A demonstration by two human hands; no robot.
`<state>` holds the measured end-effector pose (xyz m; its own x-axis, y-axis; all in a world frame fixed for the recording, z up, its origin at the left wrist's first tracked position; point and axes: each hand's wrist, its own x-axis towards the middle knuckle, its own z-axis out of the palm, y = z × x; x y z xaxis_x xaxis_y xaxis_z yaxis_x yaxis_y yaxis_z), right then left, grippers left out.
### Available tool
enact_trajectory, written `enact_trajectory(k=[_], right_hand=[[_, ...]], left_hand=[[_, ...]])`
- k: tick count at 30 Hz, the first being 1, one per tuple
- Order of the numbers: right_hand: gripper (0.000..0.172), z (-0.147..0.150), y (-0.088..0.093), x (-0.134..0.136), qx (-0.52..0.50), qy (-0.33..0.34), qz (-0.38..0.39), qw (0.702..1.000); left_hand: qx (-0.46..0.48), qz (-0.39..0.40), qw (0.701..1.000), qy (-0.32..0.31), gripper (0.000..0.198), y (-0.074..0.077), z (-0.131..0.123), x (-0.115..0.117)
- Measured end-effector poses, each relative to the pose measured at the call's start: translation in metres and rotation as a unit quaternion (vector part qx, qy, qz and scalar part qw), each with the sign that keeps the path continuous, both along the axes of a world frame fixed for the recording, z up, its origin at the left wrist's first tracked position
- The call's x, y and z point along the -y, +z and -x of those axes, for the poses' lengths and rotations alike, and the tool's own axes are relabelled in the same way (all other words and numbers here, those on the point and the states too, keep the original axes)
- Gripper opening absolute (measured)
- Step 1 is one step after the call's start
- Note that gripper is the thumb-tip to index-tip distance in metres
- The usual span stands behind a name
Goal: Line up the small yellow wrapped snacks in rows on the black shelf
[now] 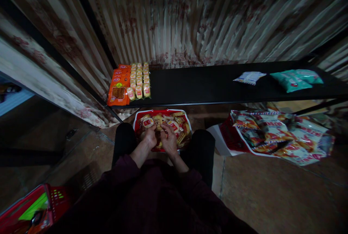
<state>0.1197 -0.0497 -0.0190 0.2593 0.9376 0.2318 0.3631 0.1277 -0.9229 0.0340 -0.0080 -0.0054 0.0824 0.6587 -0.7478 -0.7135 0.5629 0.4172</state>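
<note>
A person sits or crouches before a black shelf (190,86), with a white-rimmed red basket (168,110) between the knees. Wrapped snacks (184,131) fill the basket, among them a packet with a red-and-white label (147,122) just beyond the left hand (150,136). That hand has its fingers curled inward over the snacks. The right hand (169,139) reaches in beside it, fingers bent, their tips close to those of the left. A small golden packet (158,119) lies just at the fingertips; whether either hand actually grips anything (the light is dim and the fingers hide much) cannot be told.

On the shelf's left end, orange packets (119,85) overlap in a column, and small yellow-wrapped packets (139,81) stand in neat rows right beside them. Well apart, toward the right end, lie a white packet (249,77) and teal bags (296,79). Below that end, a second red basket (231,138) is heaped with shiny snack bags (277,128). A patterned curtain (174,20) hangs behind the shelf. At lower left, another red basket (57,197) holds something bright green (34,206).
</note>
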Motion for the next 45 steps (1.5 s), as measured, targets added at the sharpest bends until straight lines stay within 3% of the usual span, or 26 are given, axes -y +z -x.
enact_trajectory(k=[7, 17, 27, 31, 37, 45], right_hand=[[0.024, -0.001, 0.004, 0.002, 0.035, 0.01, -0.012, 0.999], [0.017, -0.003, 0.006, 0.001, 0.047, 0.002, -0.011, 0.999], [0.033, -0.008, -0.002, -0.001, 0.105, -0.002, 0.001, 0.994], [0.037, -0.008, -0.012, -0.001, 0.078, -0.011, 0.035, 0.996], [0.044, -0.007, -0.015, -0.004, -0.014, -0.014, 0.098, 0.995], [0.043, -0.013, -0.018, -0.006, -0.079, -0.048, 0.11, 0.99]], left_hand=[[0.029, 0.029, 0.999, -0.024, 0.003, 0.002, 0.001, -0.003], [-0.018, 0.01, 0.999, 0.026, 0.002, -0.002, -0.004, -0.005], [-0.084, -0.079, 0.993, 0.024, 0.019, 0.002, -0.008, 0.002], [-0.115, -0.085, 0.99, 0.015, 0.031, 0.006, -0.008, 0.007], [-0.141, -0.131, 0.981, -0.013, 0.025, 0.015, -0.012, 0.007], [-0.166, -0.163, 0.972, -0.019, 0.02, 0.013, -0.018, 0.01]])
